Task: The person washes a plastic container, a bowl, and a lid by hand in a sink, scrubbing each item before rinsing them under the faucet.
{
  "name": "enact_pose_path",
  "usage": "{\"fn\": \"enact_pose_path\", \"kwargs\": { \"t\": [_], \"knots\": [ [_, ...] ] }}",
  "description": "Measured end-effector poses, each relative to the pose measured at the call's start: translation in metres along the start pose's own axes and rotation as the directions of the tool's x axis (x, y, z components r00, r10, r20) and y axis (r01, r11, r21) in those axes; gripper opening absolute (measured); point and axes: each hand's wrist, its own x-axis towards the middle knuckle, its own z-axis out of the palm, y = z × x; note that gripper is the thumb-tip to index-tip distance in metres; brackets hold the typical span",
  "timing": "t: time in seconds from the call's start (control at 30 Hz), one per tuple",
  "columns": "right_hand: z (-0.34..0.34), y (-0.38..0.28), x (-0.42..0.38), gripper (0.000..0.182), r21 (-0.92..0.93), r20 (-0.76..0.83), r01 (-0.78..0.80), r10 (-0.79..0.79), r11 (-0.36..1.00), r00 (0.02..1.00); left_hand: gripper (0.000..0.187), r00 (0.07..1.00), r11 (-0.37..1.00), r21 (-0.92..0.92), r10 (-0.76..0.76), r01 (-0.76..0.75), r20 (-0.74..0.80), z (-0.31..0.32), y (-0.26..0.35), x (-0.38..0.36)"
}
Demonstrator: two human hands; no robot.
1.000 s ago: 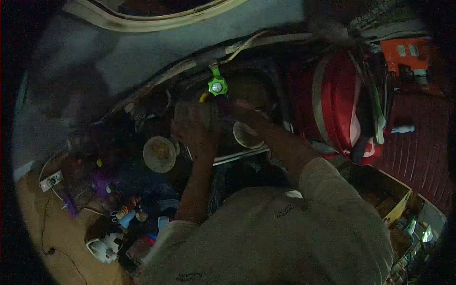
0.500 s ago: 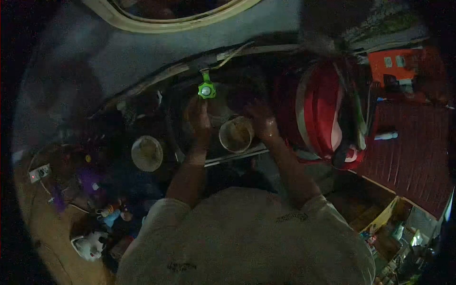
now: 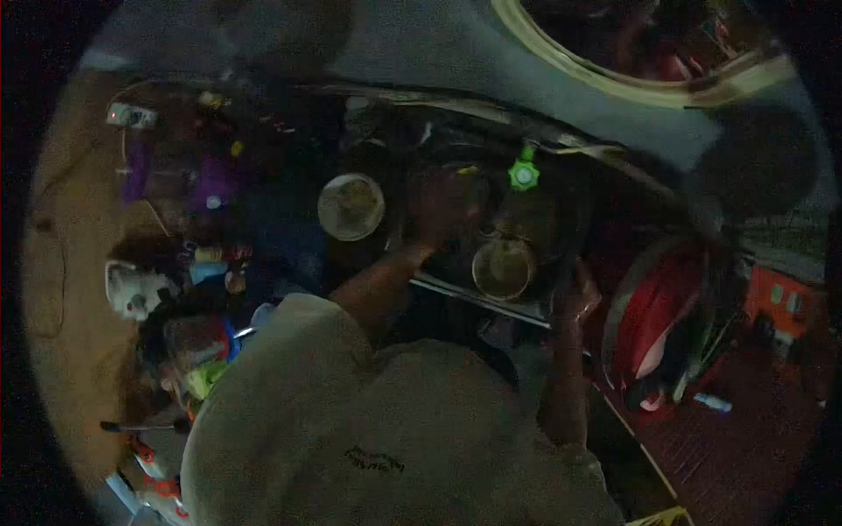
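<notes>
Dim and blurred, my left hand [image 3: 445,206] reaches over the left part of the dark sink, its fingers smeared; what it holds, if anything, I cannot make out. A small yellow bit [image 3: 467,170] shows near its fingertips. My right hand [image 3: 581,289] is held edge-on at the sink's right side, fingers loosely extended and nothing visible in them. Between the hands sits a round pale bowl [image 3: 503,267] in the sink. Beyond it is a bright green tap handle [image 3: 524,174]. Another round pale container [image 3: 351,207] stands left of my left hand.
A red rounded object [image 3: 656,324] stands to the right, with an orange box [image 3: 776,302] beyond it. A light-coloured sink edge [image 3: 482,302] runs in front of me. A round-framed mirror [image 3: 605,83] is on the wall. Purple items [image 3: 215,180] and a power strip [image 3: 132,115] lie left.
My view has turned left, so the scene sits further right. My right hand has moved away from the bowl to the sink's right side; my left hand has shifted left from the tap.
</notes>
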Motion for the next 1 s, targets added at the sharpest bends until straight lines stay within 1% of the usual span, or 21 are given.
{"fn": "enact_pose_path", "kwargs": {
  "t": [0.07,0.13,0.17,0.23,0.27,0.3,0.33,0.37,0.43,0.47,0.53,0.6,0.63,0.7,0.73,0.77,0.8,0.83,0.9,0.93,1.0],
  "knots": [
    [0.0,-0.006,-0.001,0.029,0.1,-0.062,0.059,-0.053,0.993,0.997,0.052,0.994,0.989,0.121,0.089,-0.081,-0.061,0.002,-0.006,-0.012],
    [-0.02,-0.04,0.013,0.03,-0.035,0.19,-0.188,0.191,0.982,0.963,0.063,0.908,0.778,0.468,0.372,-0.419,0.194,0.007,-0.013,-0.025],
    [-0.023,-0.05,0.018,0.031,-0.099,0.267,-0.25,0.268,0.963,0.926,0.063,0.914,0.783,0.472,0.364,-0.405,0.18,0.011,-0.014,-0.032],
    [-0.016,-0.05,0.02,0.035,-0.492,0.342,-0.211,0.41,0.845,0.845,0.058,0.829,0.637,0.539,0.495,-0.55,0.261,0.018,-0.02,-0.046],
    [-0.015,-0.046,0.019,0.035,-0.492,0.349,-0.196,0.398,0.849,0.849,0.058,0.836,0.644,0.544,0.488,-0.538,0.249,0.028,-0.027,-0.05],
    [-0.014,-0.04,0.018,0.034,-0.348,0.327,-0.158,0.277,0.924,0.904,0.056,0.848,0.803,0.272,0.506,-0.53,0.157,0.034,-0.031,-0.053],
    [-0.011,-0.032,0.017,0.033,-0.197,0.284,-0.102,0.157,0.975,0.946,0.055,0.858,0.849,0.123,0.503,-0.513,0.105,0.038,-0.035,-0.056],
    [-0.002,-0.016,0.012,0.033,-0.198,0.284,-0.092,0.147,0.976,0.947,0.055,0.866,0.867,-0.032,0.498,-0.497,0.052,0.033,-0.033,-0.056],
    [0.008,0.014,0.006,0.034,0.01,0.247,-0.025,0.022,1.0,0.969,0.054,0.695,0.538,0.522,0.701,-0.662,0.159,-0.014,-0.004,-0.057],
    [0.007,0.019,0.007,0.035,0.071,0.227,0.001,-0.018,0.997,0.974,0.054,0.687,0.539,0.512,0.711,-0.669,0.149,-0.022,0.002,-0.059],
    [0.004,0.001,0.014,0.04,-0.206,0.362,-0.208,0.272,0.956,0.892,0.053,0.575,0.462,0.477,0.81,-0.748,0.117,-0.034,0.011,-0.063],
    [0.003,0.001,0.012,0.038,-0.295,0.393,-0.251,0.357,0.922,0.848,0.046,0.579,0.489,0.449,0.811,-0.748,0.083,-0.057,0.03,-0.067],
    [0.005,0.003,0.01,0.037,-0.265,0.407,-0.275,0.366,0.924,0.837,0.038,0.596,0.516,0.434,0.8,-0.738,0.063,-0.063,0.035,-0.069],
    [0.013,0.015,-0.002,0.036,0.101,0.478,-0.449,0.353,0.888,0.804,0.042,0.625,0.549,0.384,0.774,-0.742,0.102,-0.041,0.02,-0.076],
    [0.02,0.02,-0.01,0.035,0.439,0.557,-0.631,0.357,0.64,0.75,0.047,0.656,0.586,0.34,0.741,-0.735,0.142,-0.031,0.008,-0.08],
    [0.026,0.019,-0.018,0.034,0.646,0.654,-0.722,0.307,0.25,0.691,0.047,0.663,0.589,0.352,0.735,-0.728,0.142,-0.036,0.011,-0.082],
    [0.03,0.018,-0.024,0.033,0.666,0.737,-0.74,0.241,-0.095,0.632,0.048,0.666,0.561,0.376,0.694,-0.738,0.272,-0.041,0.022,-0.084],
    [0.036,0.017,-0.029,0.033,0.61,0.79,-0.735,0.159,-0.297,0.592,0.05,0.661,0.534,0.393,0.637,-0.749,0.396,-0.041,0.03,-0.088],
    [0.046,0.001,-0.03,0.031,0.517,0.76,-0.654,-0.055,-0.552,0.647,0.05,0.619,0.52,0.349,0.724,-0.779,0.305,-0.021,0.03,-0.092],
    [0.043,-0.01,-0.028,0.031,0.287,0.734,-0.531,-0.173,-0.797,0.657,0.051,0.594,0.51,0.327,0.763,-0.796,0.257,-0.013,0.027,-0.095],
    [0.045,-0.019,-0.029,0.031,0.363,0.777,-0.594,-0.119,-0.718,0.618,0.051,0.57,0.439,0.42,0.779,-0.794,0.262,-0.019,0.035,-0.095]
  ]
}}
